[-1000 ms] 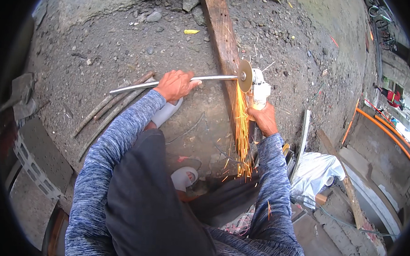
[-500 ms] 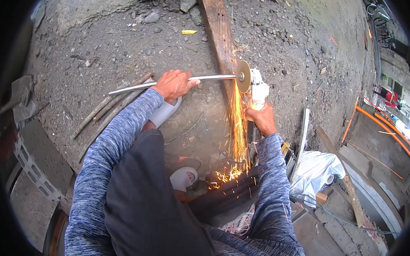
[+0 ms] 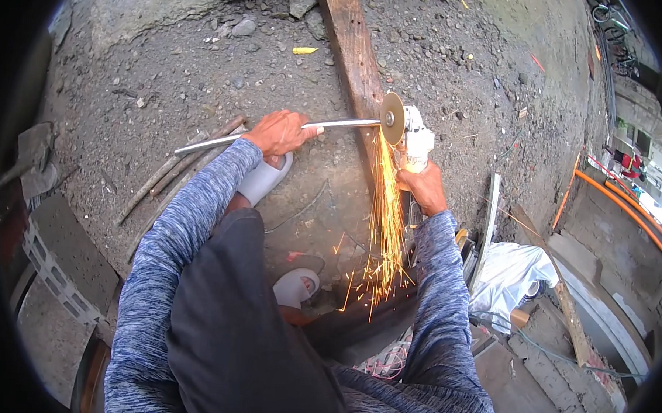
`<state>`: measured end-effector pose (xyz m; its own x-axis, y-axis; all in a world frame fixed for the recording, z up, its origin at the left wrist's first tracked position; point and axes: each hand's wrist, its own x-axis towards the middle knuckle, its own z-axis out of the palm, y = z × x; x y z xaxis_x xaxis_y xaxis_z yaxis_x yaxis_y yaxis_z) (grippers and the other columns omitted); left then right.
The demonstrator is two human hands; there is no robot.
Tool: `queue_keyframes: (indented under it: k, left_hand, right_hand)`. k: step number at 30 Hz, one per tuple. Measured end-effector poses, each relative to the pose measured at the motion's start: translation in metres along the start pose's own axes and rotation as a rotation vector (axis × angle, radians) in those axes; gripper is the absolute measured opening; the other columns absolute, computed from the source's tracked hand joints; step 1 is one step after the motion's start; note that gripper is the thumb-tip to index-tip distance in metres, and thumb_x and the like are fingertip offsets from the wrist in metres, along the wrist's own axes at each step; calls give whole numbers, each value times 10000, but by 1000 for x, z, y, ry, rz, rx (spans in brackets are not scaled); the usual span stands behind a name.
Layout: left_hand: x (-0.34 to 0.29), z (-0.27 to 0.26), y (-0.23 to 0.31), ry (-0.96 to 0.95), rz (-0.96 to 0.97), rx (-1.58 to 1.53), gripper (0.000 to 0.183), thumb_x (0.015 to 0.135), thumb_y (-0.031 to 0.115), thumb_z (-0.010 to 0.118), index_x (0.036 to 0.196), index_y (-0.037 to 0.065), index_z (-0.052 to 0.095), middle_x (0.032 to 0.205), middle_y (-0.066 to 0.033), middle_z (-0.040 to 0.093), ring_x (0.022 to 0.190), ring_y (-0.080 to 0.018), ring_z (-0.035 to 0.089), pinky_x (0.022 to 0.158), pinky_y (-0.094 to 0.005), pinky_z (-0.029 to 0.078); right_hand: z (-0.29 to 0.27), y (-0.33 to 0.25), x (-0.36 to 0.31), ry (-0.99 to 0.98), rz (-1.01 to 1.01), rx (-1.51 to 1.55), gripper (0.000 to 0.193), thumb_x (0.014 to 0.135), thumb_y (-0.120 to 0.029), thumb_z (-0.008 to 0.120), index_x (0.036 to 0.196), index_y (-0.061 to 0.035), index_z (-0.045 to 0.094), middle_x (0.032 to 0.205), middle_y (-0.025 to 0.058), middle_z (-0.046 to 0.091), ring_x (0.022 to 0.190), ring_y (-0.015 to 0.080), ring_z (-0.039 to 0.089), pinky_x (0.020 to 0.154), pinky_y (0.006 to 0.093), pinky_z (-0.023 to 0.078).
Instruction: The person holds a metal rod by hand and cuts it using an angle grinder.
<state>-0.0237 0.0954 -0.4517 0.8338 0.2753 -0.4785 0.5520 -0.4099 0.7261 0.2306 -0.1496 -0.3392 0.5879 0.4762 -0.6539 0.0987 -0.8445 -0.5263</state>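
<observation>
My left hand (image 3: 276, 132) is closed round a shiny metal rod (image 3: 342, 123), holding it across a brown wooden beam (image 3: 355, 63). In my right hand (image 3: 426, 187) is a white angle grinder (image 3: 419, 142), gripped by its body. The grinder's thin tan cutting disc (image 3: 392, 119) meets the rod's right end, just past the beam. A stream of orange sparks (image 3: 385, 209) falls from that contact toward my dark trouser leg. How deep the cut goes is hidden by the disc.
Several sticks (image 3: 177, 174) lie under the rod's left end. Grey hollow blocks (image 3: 70, 254) stand at the left. To the right are a white sheet (image 3: 511, 273), a pale metal bar (image 3: 486, 232) and orange pipes (image 3: 633, 212). My feet in light slippers (image 3: 266, 180) are close to the work.
The disc has shifted slightly upward on the rod's end. Sparks still pour down, now in a differently spread stream. Both hands keep their hold almost in place.
</observation>
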Motion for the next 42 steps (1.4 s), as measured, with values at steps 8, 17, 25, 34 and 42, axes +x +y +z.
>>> queue_keyframes:
  k: [8, 17, 25, 34, 42]
  left_hand:
    - [3, -2, -3, -26, 0, -28, 750, 1048, 653, 474, 919, -49, 707, 761, -264, 678, 796, -460, 695, 771, -567, 516]
    - [9, -6, -8, -188, -104, -101, 760, 1028, 685, 477, 1016, -21, 760, 969, -283, 732, 987, -443, 711, 907, -560, 527]
    - [-5, 11, -3, 150, -39, 36, 687, 1003, 701, 517, 1082, 28, 631, 961, -280, 719, 964, -478, 684, 826, -601, 498]
    - [-9, 25, 2, 305, -31, 91, 554, 1028, 618, 547, 978, 71, 622, 790, -260, 690, 787, -523, 662, 672, -635, 480]
    - [-8, 26, 0, 337, -4, 96, 559, 1028, 602, 559, 933, 55, 627, 747, -265, 682, 747, -517, 670, 650, -617, 502]
  right_hand:
    - [1, 0, -2, -21, 1, 37, 416, 746, -121, 800, 1113, 47, 700, 972, 74, 756, 833, 147, 697, 750, 319, 566]
    - [2, 5, 0, -51, 46, 102, 401, 729, -92, 815, 1090, 41, 699, 951, 70, 743, 793, 144, 692, 716, 314, 570]
    - [-1, 4, -8, -2, 8, 227, 395, 731, -117, 814, 1075, 42, 700, 946, 76, 739, 803, 137, 696, 690, 326, 577]
    - [-3, -4, -12, 31, -40, 85, 391, 733, -140, 816, 1053, 52, 698, 932, 85, 754, 776, 150, 704, 688, 326, 577]
    - [-2, -14, -9, 39, -36, 10, 402, 721, -151, 819, 1048, 52, 704, 930, 97, 753, 811, 154, 705, 728, 334, 580]
